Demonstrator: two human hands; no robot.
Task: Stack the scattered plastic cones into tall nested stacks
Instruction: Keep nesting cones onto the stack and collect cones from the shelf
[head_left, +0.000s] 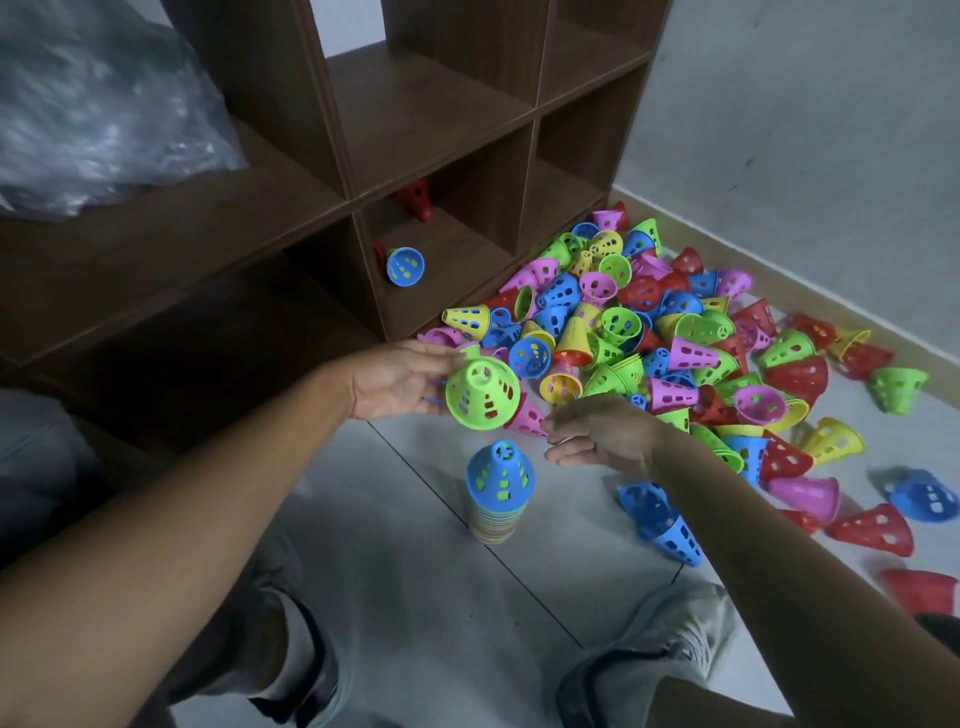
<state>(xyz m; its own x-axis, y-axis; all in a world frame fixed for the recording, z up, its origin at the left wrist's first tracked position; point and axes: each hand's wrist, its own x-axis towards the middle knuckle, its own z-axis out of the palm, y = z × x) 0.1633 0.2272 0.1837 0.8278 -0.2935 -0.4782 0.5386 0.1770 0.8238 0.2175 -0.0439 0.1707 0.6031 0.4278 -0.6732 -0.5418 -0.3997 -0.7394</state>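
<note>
Left hand (395, 382) fingers grasp a green cone (483, 395), held above the stack (493, 493); right hand (602, 439) fingers are released, empty. Next move, judged: lower the cone squarely down from the fingers onto the blue top cone.

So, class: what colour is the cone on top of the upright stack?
Blue: the top cone of the stack, seen best in the head view.

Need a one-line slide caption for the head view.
Left hand holds a green cone above the blue-topped stack on the floor; right hand open beside the scattered cone pile.
</note>
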